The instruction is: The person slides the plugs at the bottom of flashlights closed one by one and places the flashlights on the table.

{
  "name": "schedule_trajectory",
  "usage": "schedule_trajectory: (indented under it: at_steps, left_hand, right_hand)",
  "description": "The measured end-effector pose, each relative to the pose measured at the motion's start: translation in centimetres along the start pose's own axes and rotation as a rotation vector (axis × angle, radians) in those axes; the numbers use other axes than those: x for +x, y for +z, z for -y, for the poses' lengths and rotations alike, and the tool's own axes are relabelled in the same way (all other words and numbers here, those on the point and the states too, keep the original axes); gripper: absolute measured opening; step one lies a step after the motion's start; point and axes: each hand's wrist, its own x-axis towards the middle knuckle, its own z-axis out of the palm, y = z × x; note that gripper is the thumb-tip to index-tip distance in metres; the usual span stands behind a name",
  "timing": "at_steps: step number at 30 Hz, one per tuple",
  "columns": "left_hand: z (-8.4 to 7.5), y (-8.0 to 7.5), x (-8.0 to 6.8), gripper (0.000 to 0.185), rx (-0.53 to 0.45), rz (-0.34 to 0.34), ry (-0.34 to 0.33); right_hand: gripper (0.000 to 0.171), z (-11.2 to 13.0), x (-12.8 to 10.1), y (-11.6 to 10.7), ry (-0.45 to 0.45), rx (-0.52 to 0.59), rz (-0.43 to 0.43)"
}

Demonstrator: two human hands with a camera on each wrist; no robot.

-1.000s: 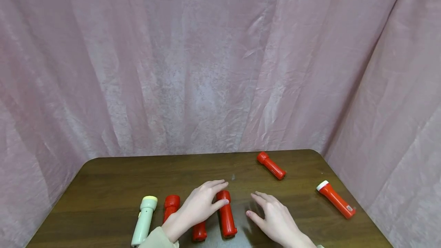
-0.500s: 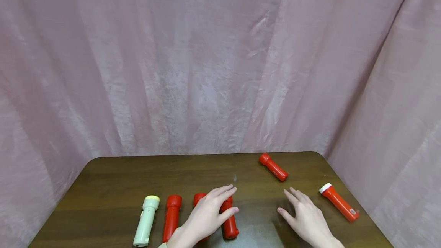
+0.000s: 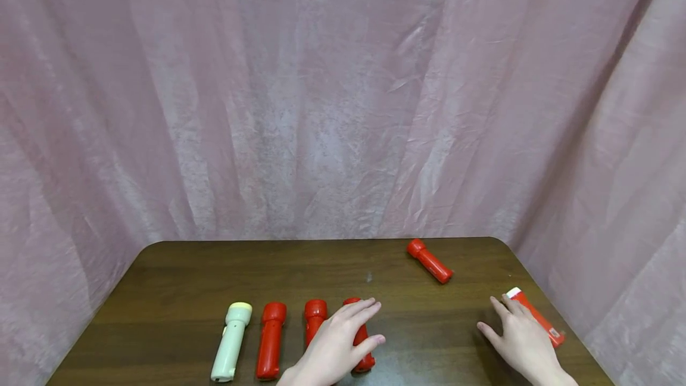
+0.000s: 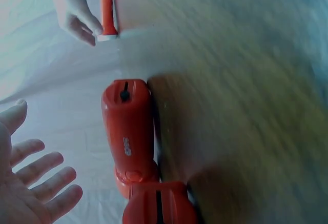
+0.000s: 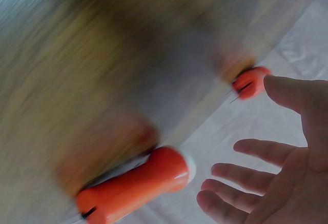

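You look to be lining torches up in a row along the bottom of the head view, and the step in hand seems to be fetching the next one: your right hand (image 3: 522, 338) sits at the lower right with its fingers spread and nearly straight, fingertips at the white-capped end of the orange torch (image 3: 536, 317), nothing gripped yet. Whether they actually touch it is hard to tell; the right wrist view is blurred. Your left hand (image 3: 340, 344), bottom centre, lies flat and relaxed over the red torch (image 3: 364, 338) at the right end of the row, steadying rather than clasping it. Left of it lie two more red torches (image 3: 272, 338) and a pale cream torch (image 3: 232, 341). A small red torch (image 3: 430, 261) lies alone further up, right of centre on the table (image 3: 214, 273). Next, I judge, you need to curl your right fingers round the orange barrel before lifting.
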Motion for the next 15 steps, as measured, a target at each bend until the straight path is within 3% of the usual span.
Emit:
schedule_trajectory:
  at_steps: [15]
  left_hand:
    - [-1.1, 1.5, -0.1, 0.054, -0.036, -0.019, 0.055]
  right_hand:
    - [0.080, -6.0, 0.9, 0.4, 0.098, -0.039, 0.072]
